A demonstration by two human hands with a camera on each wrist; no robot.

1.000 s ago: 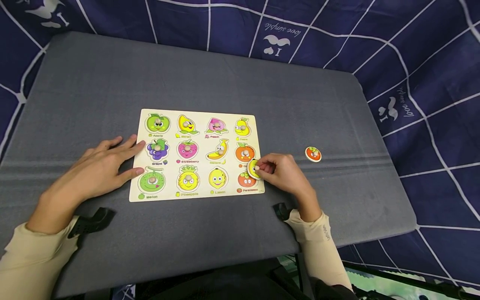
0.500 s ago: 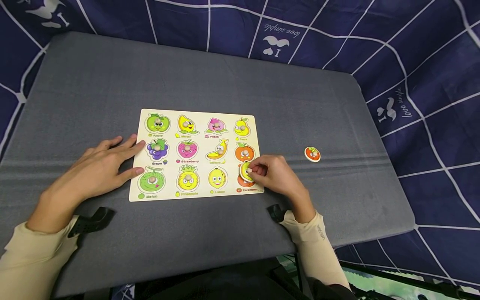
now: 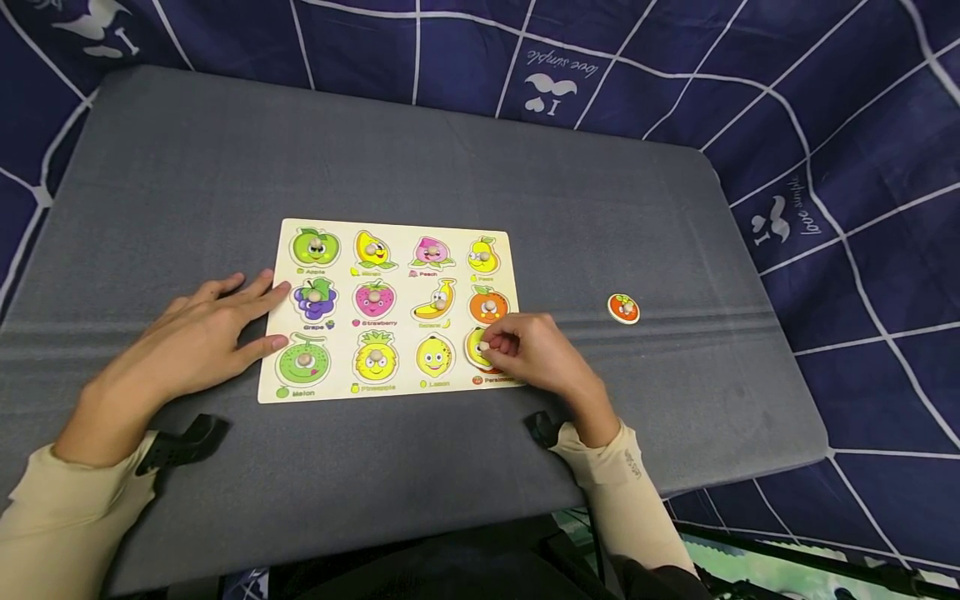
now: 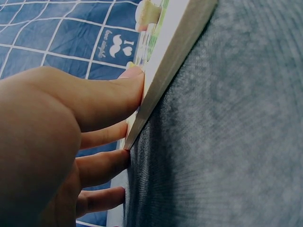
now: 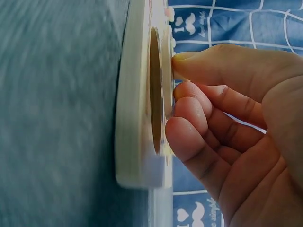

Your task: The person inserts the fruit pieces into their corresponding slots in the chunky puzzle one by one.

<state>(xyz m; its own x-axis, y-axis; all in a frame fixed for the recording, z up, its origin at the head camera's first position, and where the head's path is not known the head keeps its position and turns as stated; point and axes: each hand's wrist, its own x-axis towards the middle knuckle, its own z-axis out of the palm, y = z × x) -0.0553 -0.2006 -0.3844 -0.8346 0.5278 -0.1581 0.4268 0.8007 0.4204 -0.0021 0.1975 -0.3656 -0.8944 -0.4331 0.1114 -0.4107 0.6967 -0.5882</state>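
A wooden fruit puzzle board (image 3: 405, 333) lies on the table, knobbed fruit pieces sitting in most of its places. My left hand (image 3: 198, 337) rests at its left edge, fingers spread and thumb on the rim; in the left wrist view the thumb touches the board's side (image 4: 158, 78). With thumb and fingertips, my right hand (image 3: 536, 350) pinches the knob of the yellow lemon piece (image 3: 474, 348). That piece overlaps the printed persimmon picture at the lower right corner. Left of it shows the lemon picture (image 3: 435, 357), without a knob. The right wrist view has the fingertips close against the board (image 5: 130, 118).
A round orange-red persimmon piece (image 3: 623, 308) with a knob lies on the grey cloth-covered table (image 3: 420, 475), right of the board. Dark blue curtains (image 3: 465, 58) with white lines hang behind the table and along its right side.
My right hand has moved left with the lemon piece, from the board's right edge to over the persimmon picture. The left hand has stayed in place.
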